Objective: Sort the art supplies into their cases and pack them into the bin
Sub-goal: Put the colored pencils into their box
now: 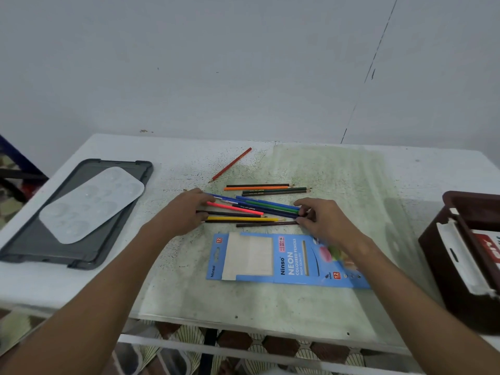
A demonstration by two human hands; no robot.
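Pencils (pixel 251 209) lie loose beside blue case (pixel 284 258).

Soft, even, rather dim light with a cool cast; shadows are faint. Wide-angle bending curves the table (pixel 405 185) edges. Slight blur softens the near corners.

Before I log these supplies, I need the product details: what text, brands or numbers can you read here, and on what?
"Ninso": pencil box, on the front panel and again on the flap.
"NEON COLOURED PENCILS": same box, front panel.
"HIGH QUALITY": same box, beneath that.
"12": same box, on red squares near both ends.
Pink sticker on the box: too small to read.
Gold print on the pencils: too small to read.
Red-and-white label in the brown bin: cut off, unreadable.
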